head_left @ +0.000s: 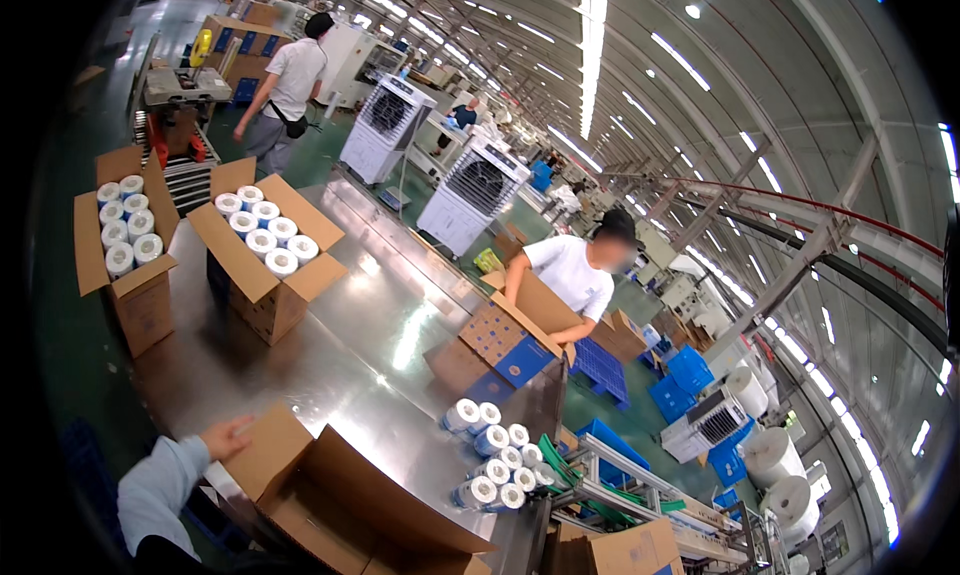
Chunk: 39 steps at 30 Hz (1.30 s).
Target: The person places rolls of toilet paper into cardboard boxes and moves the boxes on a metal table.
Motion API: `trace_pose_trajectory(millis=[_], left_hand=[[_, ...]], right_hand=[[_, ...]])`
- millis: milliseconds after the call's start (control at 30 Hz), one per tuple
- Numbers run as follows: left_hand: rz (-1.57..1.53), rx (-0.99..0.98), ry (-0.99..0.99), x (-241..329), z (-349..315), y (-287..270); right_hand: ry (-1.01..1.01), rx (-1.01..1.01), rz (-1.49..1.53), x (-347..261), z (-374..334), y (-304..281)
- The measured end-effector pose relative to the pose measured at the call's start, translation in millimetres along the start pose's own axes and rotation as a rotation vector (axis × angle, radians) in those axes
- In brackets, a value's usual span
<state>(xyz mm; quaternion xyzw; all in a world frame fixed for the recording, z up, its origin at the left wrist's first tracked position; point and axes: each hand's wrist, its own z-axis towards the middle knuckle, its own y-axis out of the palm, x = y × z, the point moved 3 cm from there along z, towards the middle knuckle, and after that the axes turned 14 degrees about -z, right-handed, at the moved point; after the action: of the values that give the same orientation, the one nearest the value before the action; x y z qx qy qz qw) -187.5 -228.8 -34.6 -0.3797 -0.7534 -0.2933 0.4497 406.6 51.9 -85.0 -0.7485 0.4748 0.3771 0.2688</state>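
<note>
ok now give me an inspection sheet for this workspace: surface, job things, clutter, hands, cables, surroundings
Surface: shiny metal table, reflecting the overhead lights.
Job's things: open carton at the lower edge; loose group of white-and-blue rolls to its right; two roll-filled cartons at the left, flaps open.
Clutter: blue pallet and blue crates on the floor beyond.
Hands: left hand at the open carton's flap, fingers touching it, firmness of grip unclear; right hand not in view.
Cables: nothing seen on the table.
Surroundings: co-worker in a white shirt handling another carton; second person standing further back, beyond the roller conveyor.
</note>
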Motion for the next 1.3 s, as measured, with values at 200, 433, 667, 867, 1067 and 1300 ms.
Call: trace_pose_trajectory(millis=[200, 433, 667, 867, 1067, 1300], left_hand=[[0.423, 0.091, 0.407, -122, 53, 27], [0.872, 0.086, 0.722, 71, 32, 103], [1.241, -0.506, 0.719, 120, 43, 270], [1.215, -0.251, 0.625, 118, 95, 261], [1.245, -0.118, 0.470, 137, 155, 246], [1.195, 0.030, 0.478, 141, 180, 259]], right_hand=[[-0.558, 0.690, -1.593, -4, 13, -4], [-0.600, -0.524, -1.164, -207, -143, 154], [-0.985, -0.751, -1.657, -191, -162, 226], [-1.023, -0.342, -1.479, -194, -149, 182], [-1.025, 0.153, -1.463, -136, -132, 180], [-1.176, 0.218, -1.539, -25, -110, 199]])
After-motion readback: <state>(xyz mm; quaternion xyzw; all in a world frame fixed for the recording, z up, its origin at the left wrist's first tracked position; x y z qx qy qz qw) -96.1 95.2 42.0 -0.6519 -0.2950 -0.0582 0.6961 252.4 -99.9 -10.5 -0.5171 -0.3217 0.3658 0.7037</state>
